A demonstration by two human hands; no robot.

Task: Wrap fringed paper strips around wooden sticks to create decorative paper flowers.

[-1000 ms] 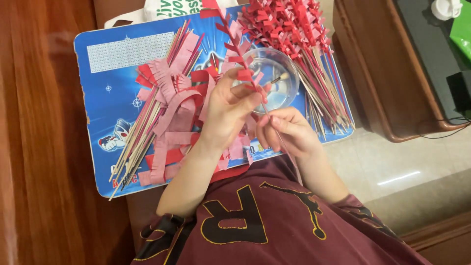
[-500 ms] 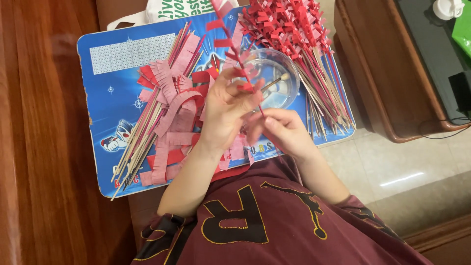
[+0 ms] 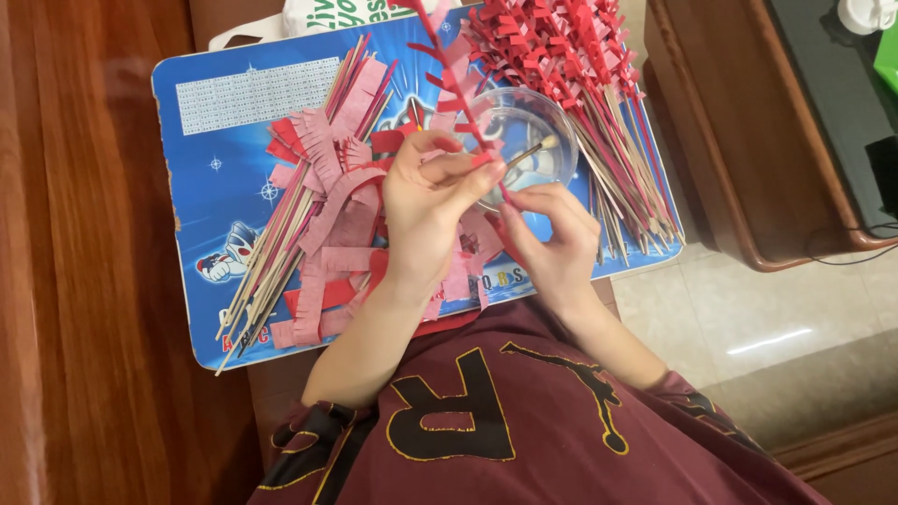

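Item 1, far left: I see the brown wooden desk (image 3: 84, 281), carrying a blue printed board (image 3: 234, 178).

Item 2: a loose heap of bare thin sticks (image 3: 267, 271) mixed with pink and red fringed paper strips (image 3: 327, 187) lies on the board's left half.

Item 3: left hand (image 3: 426, 210), fingers curled shut around the fringed stick (image 3: 449, 65), pinching it near its lower part.

Item 4: the fringed stick itself, a thin stick wound with red-pink paper whose cut fringes stand out like small leaves; it rises tilted up and leftward from the hands, above the board's middle.

Item 5: right hand (image 3: 552, 238), fingertips closed on the stick's lower end, just beside the left hand.

Item 6: a clear round bowl (image 3: 552, 131) with a small brush (image 3: 528, 150) resting in it, just behind the hands.

Item 7, right: a bundle of finished red fringed sticks (image 3: 571, 65) fanned over the board's right edge.
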